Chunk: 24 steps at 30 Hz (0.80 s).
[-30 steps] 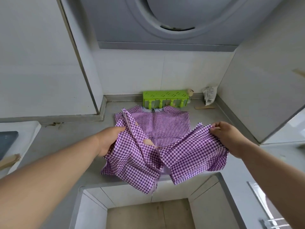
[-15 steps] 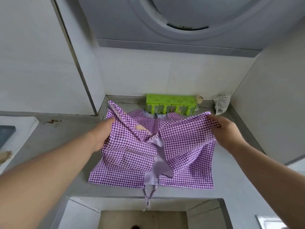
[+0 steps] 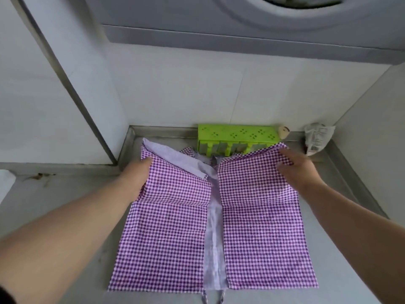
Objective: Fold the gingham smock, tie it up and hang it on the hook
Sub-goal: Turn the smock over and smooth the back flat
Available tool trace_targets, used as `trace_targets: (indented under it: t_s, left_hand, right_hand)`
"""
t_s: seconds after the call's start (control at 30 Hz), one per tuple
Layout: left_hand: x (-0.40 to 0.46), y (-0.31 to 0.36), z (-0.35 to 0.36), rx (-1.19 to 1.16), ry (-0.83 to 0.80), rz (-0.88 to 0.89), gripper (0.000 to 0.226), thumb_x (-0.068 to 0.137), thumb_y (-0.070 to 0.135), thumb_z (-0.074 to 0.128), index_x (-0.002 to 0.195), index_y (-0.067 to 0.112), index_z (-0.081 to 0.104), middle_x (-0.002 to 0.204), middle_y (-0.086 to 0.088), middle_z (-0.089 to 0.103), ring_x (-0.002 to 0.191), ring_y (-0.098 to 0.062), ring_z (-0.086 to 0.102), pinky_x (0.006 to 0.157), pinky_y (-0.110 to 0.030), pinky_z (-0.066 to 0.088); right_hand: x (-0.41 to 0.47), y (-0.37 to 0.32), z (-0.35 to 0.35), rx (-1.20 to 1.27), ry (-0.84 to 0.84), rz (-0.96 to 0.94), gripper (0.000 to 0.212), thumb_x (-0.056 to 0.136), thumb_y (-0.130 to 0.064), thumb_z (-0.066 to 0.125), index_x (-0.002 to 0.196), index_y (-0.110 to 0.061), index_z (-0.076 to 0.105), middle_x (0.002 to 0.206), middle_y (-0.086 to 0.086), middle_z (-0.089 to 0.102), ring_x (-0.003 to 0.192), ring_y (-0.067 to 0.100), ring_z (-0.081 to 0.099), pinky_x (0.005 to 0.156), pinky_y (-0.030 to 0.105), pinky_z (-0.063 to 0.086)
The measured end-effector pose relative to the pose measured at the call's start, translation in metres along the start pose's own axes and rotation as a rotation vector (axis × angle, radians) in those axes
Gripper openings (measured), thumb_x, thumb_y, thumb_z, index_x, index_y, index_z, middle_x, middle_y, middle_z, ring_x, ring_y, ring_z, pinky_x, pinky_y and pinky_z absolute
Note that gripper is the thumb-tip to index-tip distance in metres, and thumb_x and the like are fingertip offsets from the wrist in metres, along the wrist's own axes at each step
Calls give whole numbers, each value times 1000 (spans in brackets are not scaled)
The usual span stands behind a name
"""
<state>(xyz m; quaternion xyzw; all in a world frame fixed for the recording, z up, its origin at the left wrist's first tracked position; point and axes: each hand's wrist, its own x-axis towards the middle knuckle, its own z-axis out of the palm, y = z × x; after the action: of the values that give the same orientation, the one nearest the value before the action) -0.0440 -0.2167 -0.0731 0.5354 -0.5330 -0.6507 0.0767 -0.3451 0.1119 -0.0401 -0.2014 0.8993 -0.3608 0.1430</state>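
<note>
The purple gingham smock lies spread on the steel counter, its two side panels folded inward with a pale lining strip showing between them. My left hand holds the upper left edge, fingers tucked under the cloth. My right hand pinches the upper right corner near the back of the counter. Thin ties hang over the front edge. No hook is in view.
A green perforated rack stands against the back wall, touching the smock's top. A small round object and a crumpled packet sit at the back right. A range hood hangs overhead. Bare steel counter lies to the left.
Both hands have carried the bunched lower half away from me and spread it flat. The smock now lies smooth with both panels laid out.
</note>
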Motion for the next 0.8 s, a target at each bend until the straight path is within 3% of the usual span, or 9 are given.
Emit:
trace_targets:
  t_s: [0.13,0.3,0.4,0.47,0.53,0.6,0.7,0.73,0.8]
  left_hand:
    - [19,0,0,-55,-18,22,30,101,43,59,117,26,76,109,-9,81,106,-37,75,100,-58,56]
    - [40,3,-7,-184,-67,58,32,104,37,58,122,19,77,117,-9,80,112,-35,74,103,-55,54]
    - [53,-7,-12,-31,22,33,35,101,37,53,106,16,81,106,-11,81,104,-38,76,99,-59,57]
    - [62,-20,-15,63,53,1,34,97,34,53,95,12,80,101,-17,80,99,-42,76,98,-63,57]
    - [68,-29,-16,138,76,14,32,95,33,55,91,12,79,95,-16,80,94,-40,76,96,-60,57]
    - [69,-32,-11,170,94,57,26,93,31,59,99,14,78,93,-11,80,92,-37,76,97,-60,58]
    - [70,-35,-3,243,173,75,58,90,30,69,146,25,54,131,-4,66,119,-33,66,105,-58,53]
    - [70,-35,-3,385,208,120,71,91,29,72,156,30,41,148,-4,53,134,-33,55,112,-57,48]
    - [70,-35,-3,834,264,322,72,91,33,73,155,37,41,164,-5,32,152,-33,32,123,-55,33]
  right_hand:
    - [16,-4,22,323,104,202,45,90,-6,69,132,-22,71,120,6,74,98,24,71,99,47,58]
    - [41,-5,33,593,160,354,53,89,7,60,128,-27,73,112,2,77,100,28,75,94,44,60]
    - [45,7,40,304,98,298,45,88,3,62,115,-30,77,101,6,78,89,30,73,87,46,59]
    - [44,15,46,85,-39,295,28,85,-6,69,112,-12,74,102,18,75,85,33,69,86,51,58]
    - [52,29,56,-157,-128,290,55,76,-26,75,127,-7,68,122,25,68,104,37,67,94,49,55]
    - [46,25,63,-408,-185,290,72,82,-33,77,150,-28,53,159,20,39,142,39,43,116,49,38]
    - [35,11,74,-670,-148,167,69,88,-35,72,151,-45,45,167,3,25,152,33,26,122,54,22]
    - [32,10,80,-713,-144,87,64,89,-34,70,148,-45,48,166,1,29,151,32,27,122,55,22]
    - [31,8,92,-726,-184,-72,51,92,-31,66,140,-46,56,163,-3,35,150,29,30,121,57,24]
